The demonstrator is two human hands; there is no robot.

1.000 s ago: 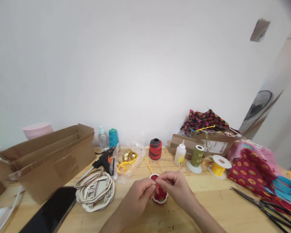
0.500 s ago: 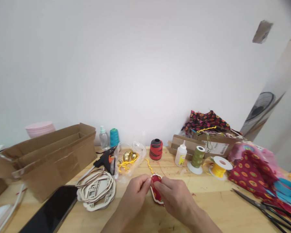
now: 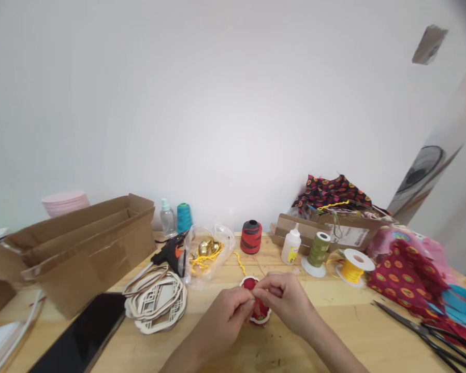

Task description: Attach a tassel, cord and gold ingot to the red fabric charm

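A small ornament (image 3: 262, 315) with a scalloped white rim and dark red patterned fabric lies on the table in front of me. Over its left side, my left hand (image 3: 233, 306) is closed with thumb and forefinger pressed together. My right hand (image 3: 284, 300) pinches over its upper right part, its fingertips close to those of the left. Whatever sits between the fingers is too small to make out. A yellow twisted cord (image 3: 239, 263) runs from the ornament's top toward the back.
Left are a cardboard box (image 3: 89, 264), phone (image 3: 81, 331), wooden frames (image 3: 155, 300) and glue gun (image 3: 171, 255). A red thread cone (image 3: 251, 237), glue bottle (image 3: 291, 245) and green spool (image 3: 318, 251) stand behind. Scissors (image 3: 419, 329) and red fabric (image 3: 399, 274) lie right.
My right hand has lifted off the fabric and moved slightly right and up into a pinch. My left fingers have shifted from the ornament's upper rim to over its middle. More fabric shows.
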